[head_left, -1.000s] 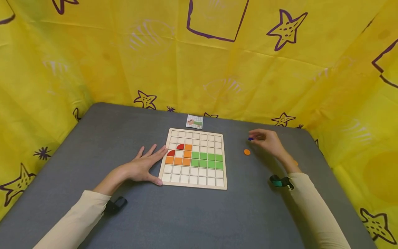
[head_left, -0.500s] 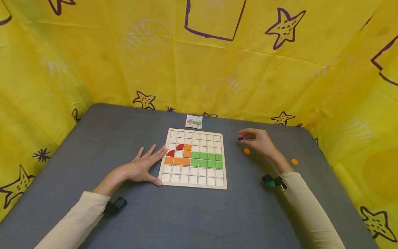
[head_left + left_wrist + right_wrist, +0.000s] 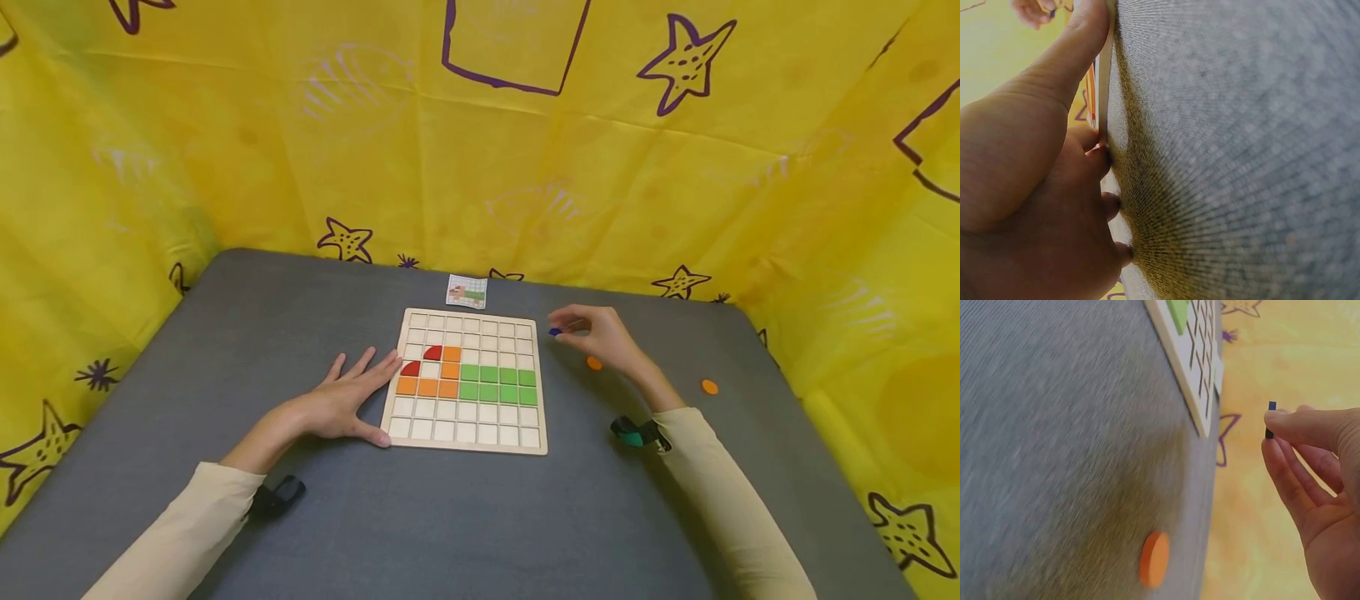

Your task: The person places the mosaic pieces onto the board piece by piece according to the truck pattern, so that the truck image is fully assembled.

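Observation:
My right hand (image 3: 603,337) pinches a small dark blue tile (image 3: 555,332) between thumb and fingers, above the table just right of the board. The right wrist view shows the blue tile (image 3: 1270,420) edge-on at the fingertips. My left hand (image 3: 341,404) lies with fingers spread at the left edge of the wooden grid board (image 3: 468,446), thumb and fingertips at its rim. On the board are red quarter-round tiles (image 3: 432,353), orange square tiles (image 3: 427,387) and two rows of green square tiles (image 3: 488,392). The other squares are bare wood.
A small picture card (image 3: 467,292) lies behind the board. One orange round tile (image 3: 594,363) lies below my right hand, another orange round tile (image 3: 709,387) farther right. A yellow cloth (image 3: 480,167) with sea-creature drawings hangs around the grey table (image 3: 450,525).
My right hand has moved left toward the board with the blue tile, uncovering the farther orange round tile. The left hand stays at the board's edge.

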Motion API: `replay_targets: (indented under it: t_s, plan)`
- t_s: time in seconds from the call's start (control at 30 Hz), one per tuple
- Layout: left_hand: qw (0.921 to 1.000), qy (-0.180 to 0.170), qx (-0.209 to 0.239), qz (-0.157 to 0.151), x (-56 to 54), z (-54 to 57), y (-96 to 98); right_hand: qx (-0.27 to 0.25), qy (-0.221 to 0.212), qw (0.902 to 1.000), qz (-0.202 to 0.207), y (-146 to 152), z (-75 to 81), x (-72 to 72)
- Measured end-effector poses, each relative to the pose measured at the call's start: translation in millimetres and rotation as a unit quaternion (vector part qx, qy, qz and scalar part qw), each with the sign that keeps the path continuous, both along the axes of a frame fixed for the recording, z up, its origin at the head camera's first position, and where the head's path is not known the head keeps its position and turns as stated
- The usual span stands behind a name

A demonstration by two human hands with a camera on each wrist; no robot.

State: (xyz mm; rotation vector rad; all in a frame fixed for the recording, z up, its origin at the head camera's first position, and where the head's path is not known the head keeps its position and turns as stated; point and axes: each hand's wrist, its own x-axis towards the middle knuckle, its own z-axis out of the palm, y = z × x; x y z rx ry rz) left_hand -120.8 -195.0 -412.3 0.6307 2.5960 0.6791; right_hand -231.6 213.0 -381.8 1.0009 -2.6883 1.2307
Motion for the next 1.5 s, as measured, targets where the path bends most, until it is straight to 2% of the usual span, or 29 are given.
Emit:
replay_targets:
  t_s: [0.17, 0.53, 0.93, 1.33, 1.5]
  plan:
    - [1.0000, -0.001, 0.000, 0.002, 0.5, 0.8, 0.2, -0.005, -0.003, 0.9999, 0.011, -11.7, -4.1, -3.7]
    - [1.0000, 0.000, 0.006, 0.003, 1.4, 1.2, 0.9, 0.014, -0.035, 0.9983, 0.045, -48.5, -10.5, 2.3]
    - [1.0000, -0.007, 0.002, 0.005, -0.1, 0.5, -0.4, -0.004, -0.040, 0.9973, 0.061, -74.8, -7.5, 5.0]
    - [0.9999, -0.003, 0.011, 0.002, 0.9, 3.4, 1.2, -0.010, -0.041, 0.9960, 0.078, -91.1, -17.4, 8.1]
    - [1.0000, -0.007, 0.002, 0.003, 0.6, 3.1, 1.4, -0.016, -0.056, 0.9941, 0.091, -100.2, -22.7, 9.2]
